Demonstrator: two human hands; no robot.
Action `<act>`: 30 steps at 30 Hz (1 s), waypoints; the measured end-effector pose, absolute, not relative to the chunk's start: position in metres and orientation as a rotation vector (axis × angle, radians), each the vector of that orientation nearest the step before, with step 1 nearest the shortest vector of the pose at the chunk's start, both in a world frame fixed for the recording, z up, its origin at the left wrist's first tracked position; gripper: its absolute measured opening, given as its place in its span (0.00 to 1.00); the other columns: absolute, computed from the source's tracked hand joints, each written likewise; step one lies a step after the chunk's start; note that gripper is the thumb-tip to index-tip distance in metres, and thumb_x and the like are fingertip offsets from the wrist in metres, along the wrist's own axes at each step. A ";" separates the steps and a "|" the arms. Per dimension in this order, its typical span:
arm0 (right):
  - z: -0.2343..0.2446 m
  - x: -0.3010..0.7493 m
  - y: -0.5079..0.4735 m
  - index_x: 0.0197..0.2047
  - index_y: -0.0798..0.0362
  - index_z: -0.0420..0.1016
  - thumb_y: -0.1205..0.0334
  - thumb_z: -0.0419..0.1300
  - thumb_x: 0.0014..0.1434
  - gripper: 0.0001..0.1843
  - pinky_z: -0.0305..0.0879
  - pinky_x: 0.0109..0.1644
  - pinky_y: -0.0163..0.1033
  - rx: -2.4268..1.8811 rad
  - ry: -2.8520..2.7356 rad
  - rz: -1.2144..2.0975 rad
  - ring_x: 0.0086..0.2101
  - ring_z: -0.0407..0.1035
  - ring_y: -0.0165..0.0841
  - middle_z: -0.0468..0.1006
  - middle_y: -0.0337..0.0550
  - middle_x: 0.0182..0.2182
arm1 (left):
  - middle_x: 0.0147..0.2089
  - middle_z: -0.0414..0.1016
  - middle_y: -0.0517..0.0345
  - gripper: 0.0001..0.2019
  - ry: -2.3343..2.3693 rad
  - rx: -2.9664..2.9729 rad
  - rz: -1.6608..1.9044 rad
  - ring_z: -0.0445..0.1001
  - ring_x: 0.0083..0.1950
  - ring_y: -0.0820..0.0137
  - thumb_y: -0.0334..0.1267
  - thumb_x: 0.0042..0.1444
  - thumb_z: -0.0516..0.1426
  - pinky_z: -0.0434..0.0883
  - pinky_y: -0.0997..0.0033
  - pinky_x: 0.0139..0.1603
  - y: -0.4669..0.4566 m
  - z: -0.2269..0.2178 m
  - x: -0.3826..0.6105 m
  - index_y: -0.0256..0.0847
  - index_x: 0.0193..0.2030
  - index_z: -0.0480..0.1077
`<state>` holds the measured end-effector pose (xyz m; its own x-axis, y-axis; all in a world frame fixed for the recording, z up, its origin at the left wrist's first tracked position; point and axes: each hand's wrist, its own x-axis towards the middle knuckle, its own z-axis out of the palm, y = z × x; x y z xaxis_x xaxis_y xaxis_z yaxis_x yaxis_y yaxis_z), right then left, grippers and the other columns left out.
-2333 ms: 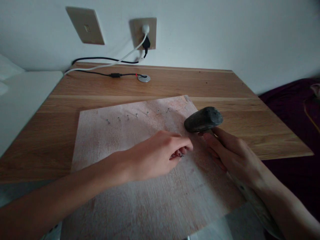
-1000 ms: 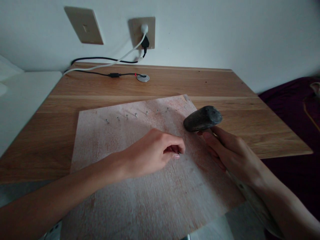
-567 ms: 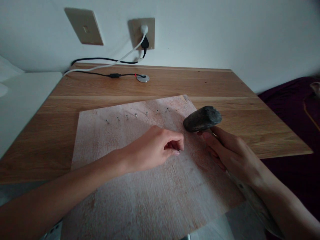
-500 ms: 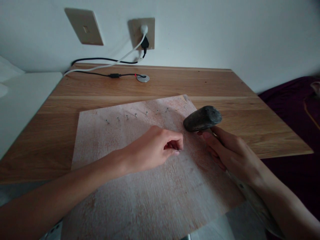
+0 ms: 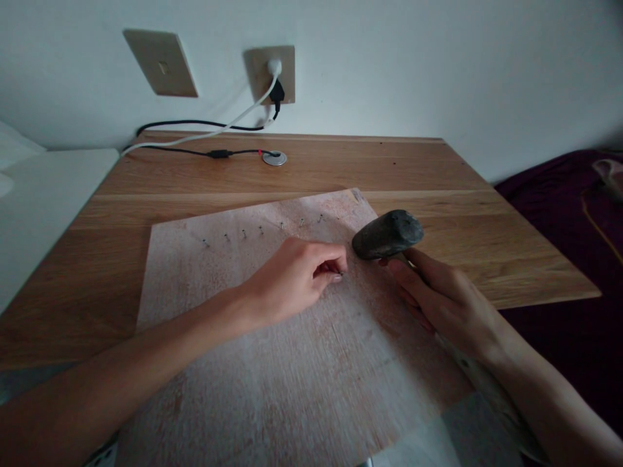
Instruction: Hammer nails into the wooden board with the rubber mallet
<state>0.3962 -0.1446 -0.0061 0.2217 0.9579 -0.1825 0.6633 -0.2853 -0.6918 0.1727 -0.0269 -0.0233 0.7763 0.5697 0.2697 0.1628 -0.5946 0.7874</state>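
Note:
A pale, worn wooden board [image 5: 272, 363] lies on the table, and a row of several small nails [image 5: 261, 229] stands up along its far side. Over the board's middle right, my left hand [image 5: 292, 275] is closed in a pinch; a tiny dark tip of a nail [image 5: 341, 274] shows at the fingertips, the rest hidden by the fingers. My right hand [image 5: 452, 301] is wrapped around the handle of a hammer [image 5: 389, 233], close to its thick, dark, scuffed head. That head hovers above the board's right side, just right of my left hand.
Under the board is a wood-grain table [image 5: 530, 259] against a white wall. A wall socket [image 5: 287, 58] holds a white plug and a black plug. Their cables [image 5: 195, 137] run along the table's back edge, near a round grommet [image 5: 275, 158]. Purple fabric [image 5: 549, 188] lies at right.
My left hand has shifted slightly up and left over the board, still pinched. The hammer stays beside it in my right hand. The whole view has tilted a little.

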 end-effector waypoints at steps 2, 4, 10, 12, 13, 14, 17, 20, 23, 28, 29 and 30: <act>-0.006 0.396 -0.144 0.47 0.49 0.72 0.32 0.50 0.70 0.28 0.54 0.19 0.38 -2.035 -1.487 0.822 0.15 0.58 0.31 0.63 0.31 0.18 | 0.30 0.78 0.65 0.10 0.569 2.188 0.702 0.73 0.30 0.77 0.18 0.58 0.63 0.65 0.76 0.34 -0.023 -0.025 0.175 0.37 0.33 0.76; -0.005 0.396 -0.144 0.47 0.49 0.72 0.33 0.49 0.70 0.28 0.54 0.20 0.38 -2.028 -1.499 0.829 0.15 0.58 0.31 0.63 0.31 0.18 | 0.29 0.78 0.65 0.10 0.593 2.189 0.718 0.72 0.30 0.77 0.18 0.58 0.62 0.64 0.76 0.33 -0.019 -0.027 0.178 0.37 0.33 0.76; 0.001 0.391 -0.144 0.46 0.50 0.74 0.38 0.51 0.72 0.24 0.53 0.21 0.37 -1.989 -1.508 0.826 0.17 0.60 0.31 0.64 0.32 0.17 | 0.30 0.79 0.63 0.10 0.575 2.219 0.694 0.74 0.31 0.75 0.20 0.58 0.60 0.66 0.74 0.35 -0.015 -0.026 0.181 0.38 0.33 0.77; 0.002 0.390 -0.143 0.46 0.50 0.74 0.39 0.51 0.72 0.23 0.52 0.21 0.37 -1.971 -1.507 0.828 0.17 0.59 0.31 0.63 0.31 0.17 | 0.30 0.79 0.62 0.09 0.576 2.222 0.716 0.73 0.31 0.75 0.21 0.59 0.60 0.67 0.74 0.36 -0.014 -0.026 0.181 0.38 0.32 0.76; 0.003 0.390 -0.143 0.46 0.50 0.74 0.39 0.51 0.72 0.23 0.52 0.21 0.37 -1.970 -1.502 0.833 0.16 0.59 0.31 0.63 0.31 0.16 | 0.30 0.79 0.63 0.09 0.582 2.220 0.722 0.73 0.31 0.74 0.21 0.59 0.60 0.67 0.74 0.36 -0.014 -0.027 0.182 0.38 0.32 0.76; 0.003 0.389 -0.143 0.46 0.50 0.74 0.39 0.51 0.72 0.23 0.52 0.21 0.37 -1.973 -1.498 0.838 0.16 0.59 0.31 0.63 0.31 0.16 | 0.29 0.79 0.63 0.09 0.590 2.217 0.725 0.73 0.31 0.74 0.22 0.59 0.60 0.67 0.74 0.36 -0.012 -0.027 0.182 0.38 0.32 0.76; 0.003 0.389 -0.143 0.46 0.50 0.74 0.38 0.51 0.72 0.24 0.52 0.20 0.37 -1.988 -1.496 0.843 0.16 0.59 0.31 0.64 0.32 0.16 | 0.30 0.80 0.62 0.08 0.618 2.191 0.737 0.74 0.31 0.74 0.22 0.59 0.60 0.67 0.73 0.35 -0.006 -0.030 0.187 0.38 0.33 0.76; 0.003 0.390 -0.143 0.46 0.50 0.73 0.37 0.50 0.71 0.25 0.52 0.20 0.38 -2.000 -1.500 0.847 0.15 0.59 0.32 0.63 0.31 0.16 | 0.31 0.81 0.61 0.07 0.642 2.177 0.760 0.74 0.32 0.73 0.23 0.58 0.61 0.66 0.73 0.35 0.001 -0.032 0.194 0.38 0.32 0.76; 0.002 0.390 -0.143 0.46 0.50 0.73 0.38 0.50 0.71 0.24 0.52 0.20 0.38 -2.002 -1.494 0.856 0.15 0.58 0.32 0.63 0.31 0.16 | 0.31 0.81 0.60 0.10 0.594 2.228 0.789 0.75 0.33 0.73 0.21 0.58 0.59 0.67 0.72 0.37 0.004 -0.034 0.199 0.38 0.32 0.76; 0.003 0.390 -0.143 0.45 0.50 0.73 0.40 0.51 0.72 0.22 0.53 0.20 0.37 -1.966 -1.515 0.826 0.16 0.59 0.31 0.64 0.31 0.16 | 0.35 0.82 0.59 0.12 0.544 2.283 0.822 0.78 0.37 0.71 0.19 0.58 0.56 0.70 0.71 0.41 0.001 -0.034 0.199 0.39 0.33 0.76; 0.003 0.390 -0.143 0.44 0.49 0.73 0.39 0.52 0.72 0.22 0.52 0.20 0.37 -1.965 -1.510 0.828 0.16 0.60 0.31 0.64 0.31 0.17 | 0.34 0.82 0.59 0.12 0.551 2.279 0.823 0.78 0.36 0.71 0.19 0.58 0.56 0.70 0.71 0.41 0.000 -0.034 0.198 0.39 0.33 0.75; 0.003 0.390 -0.143 0.44 0.49 0.72 0.39 0.52 0.72 0.22 0.52 0.20 0.37 -1.966 -1.504 0.834 0.16 0.60 0.31 0.64 0.31 0.17 | 0.34 0.82 0.59 0.12 0.558 2.275 0.826 0.78 0.36 0.71 0.19 0.58 0.57 0.70 0.72 0.41 0.000 -0.033 0.198 0.39 0.33 0.75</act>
